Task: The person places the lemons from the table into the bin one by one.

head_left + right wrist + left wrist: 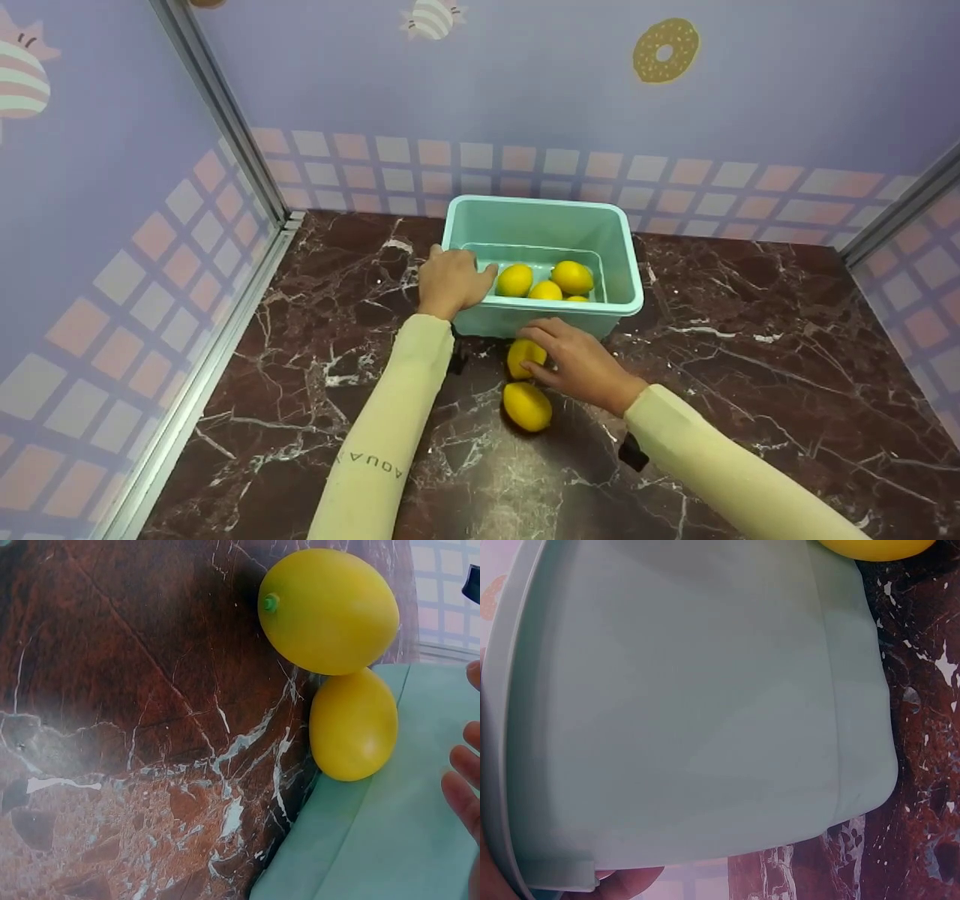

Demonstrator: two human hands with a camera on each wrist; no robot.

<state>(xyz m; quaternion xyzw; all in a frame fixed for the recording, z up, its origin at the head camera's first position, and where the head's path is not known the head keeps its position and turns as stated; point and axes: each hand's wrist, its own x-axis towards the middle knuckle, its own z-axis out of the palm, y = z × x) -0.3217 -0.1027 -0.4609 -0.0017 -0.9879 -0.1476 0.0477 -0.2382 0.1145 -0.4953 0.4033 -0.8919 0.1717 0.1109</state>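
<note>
A light green plastic bin (628, 277) stands on the dark marbled tabletop with several yellow lemons (572, 277) inside. At its front left corner, my left hand (452, 281) holds the rim, with the thumb over the inside. Outside the front wall lie two lemons: one (525, 358) against the bin and another (527, 407) nearer me, touching each other. My right hand (581, 364) hovers over the lemon by the bin, thumb and fingers spread. In the right wrist view, its fingers (466, 765) show apart from that lemon (354, 727).
The purple back wall (525, 90) with printed tiles and sweets rises close behind the bin. Metal corner posts (225, 105) and side panels bound the marbled tabletop (750, 360) to left and right.
</note>
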